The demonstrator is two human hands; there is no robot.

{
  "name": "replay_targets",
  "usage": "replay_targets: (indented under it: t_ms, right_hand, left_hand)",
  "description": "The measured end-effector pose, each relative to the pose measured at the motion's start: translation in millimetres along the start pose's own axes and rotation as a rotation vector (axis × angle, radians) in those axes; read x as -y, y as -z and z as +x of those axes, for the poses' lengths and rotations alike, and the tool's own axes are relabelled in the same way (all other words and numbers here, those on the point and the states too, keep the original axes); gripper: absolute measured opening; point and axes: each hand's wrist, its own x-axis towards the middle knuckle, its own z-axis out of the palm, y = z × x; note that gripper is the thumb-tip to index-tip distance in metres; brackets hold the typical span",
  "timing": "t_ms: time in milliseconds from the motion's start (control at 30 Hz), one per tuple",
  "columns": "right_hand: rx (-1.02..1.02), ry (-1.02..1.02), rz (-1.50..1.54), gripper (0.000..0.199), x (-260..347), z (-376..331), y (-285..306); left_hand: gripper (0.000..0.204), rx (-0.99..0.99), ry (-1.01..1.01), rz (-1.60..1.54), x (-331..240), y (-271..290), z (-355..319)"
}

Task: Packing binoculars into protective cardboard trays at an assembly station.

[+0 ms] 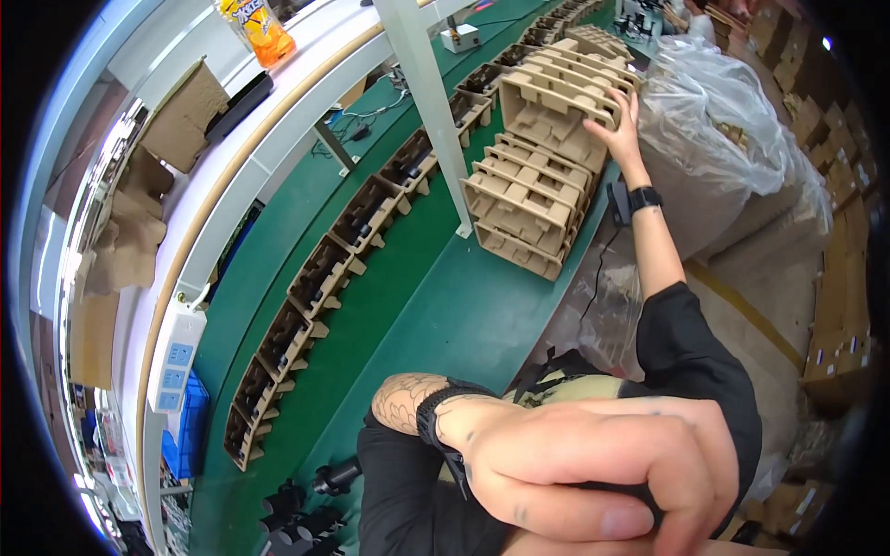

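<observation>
My right hand (623, 130) reaches to the upper stack of brown moulded-pulp trays (542, 97), its fingers spread against the trays' right edge. A black watch is on that wrist. Just below, a second stack of pulp trays (528, 199) sits on the green bench, partly under the first. Close in front of the camera is my left hand (603, 463), large in view, with a dark braided band on the wrist. Its fingers are curled closed, and whatever may be inside them is hidden.
A row of pulp trays holding black parts (320, 273) runs along the green belt at left. Black cylindrical parts (306, 519) lie at the near end. A white post (426, 111) rises beside the stacks. Plastic-wrapped goods (723, 139) stand right, and a power strip (176, 357) hangs left.
</observation>
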Motion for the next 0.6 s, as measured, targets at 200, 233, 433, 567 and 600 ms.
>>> replay_targets:
  t_ms: [200,233,433,567,600]
  right_hand:
    - [-0.184,0.059,0.16,0.069,-29,6,5]
    - [-0.25,0.025,0.247,0.064,-28,11,1]
    - [-0.263,-0.06,0.807,0.053,67,16,62]
    - [0.124,-0.23,1.215,0.048,181,-9,113]
    - [0.187,-0.391,1.366,0.049,210,-22,120]
  left_hand:
    - [0.02,-0.409,0.234,-0.029,3,-20,9]
    - [0.02,-0.51,0.304,-0.034,2,-23,8]
    - [0.016,-0.166,0.068,0.279,10,-7,-23]
    - [0.018,-0.031,0.1,0.47,-29,-13,-26]
    - [0.018,-0.045,0.004,0.675,-37,-21,-38]
